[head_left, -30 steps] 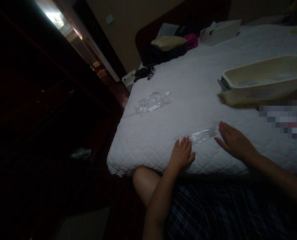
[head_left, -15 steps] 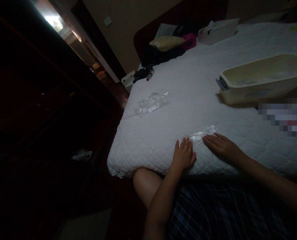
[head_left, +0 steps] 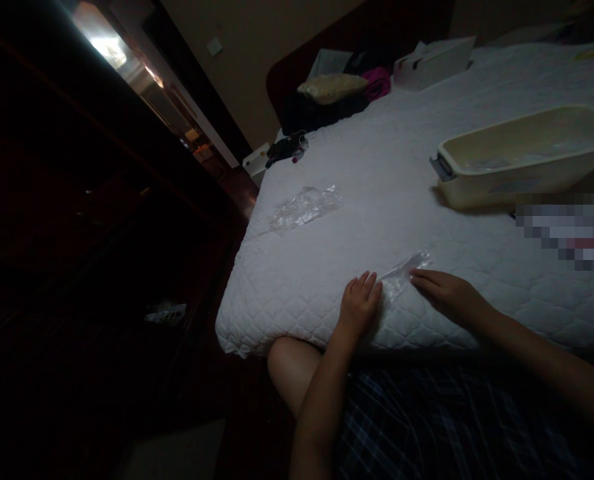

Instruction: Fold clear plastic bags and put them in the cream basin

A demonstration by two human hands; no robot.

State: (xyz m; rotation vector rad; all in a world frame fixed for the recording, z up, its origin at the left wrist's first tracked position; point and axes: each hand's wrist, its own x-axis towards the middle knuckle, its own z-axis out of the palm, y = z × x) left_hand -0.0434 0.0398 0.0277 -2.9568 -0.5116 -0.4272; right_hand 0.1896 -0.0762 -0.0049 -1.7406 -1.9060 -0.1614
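Note:
A small clear plastic bag (head_left: pixel 401 272) lies flat on the white quilted bed (head_left: pixel 377 220), near its front edge. My left hand (head_left: pixel 357 303) rests flat on the quilt with fingers stretched out, its fingertips at the bag's left end. My right hand (head_left: pixel 447 295) also lies flat and open, fingertips touching the bag's right side. Neither hand grips anything.
A second crumpled clear bag (head_left: pixel 304 207) lies farther up the bed on the left. A cream plastic tub (head_left: pixel 521 157) stands at the right. Dark clothes, a tan pillow (head_left: pixel 333 87) and a white box (head_left: pixel 434 53) sit at the headboard. Dark floor lies to the left.
My right hand has slid left and nearer along the quilt onto the small bag. The bag has turned slightly. My left hand has barely shifted.

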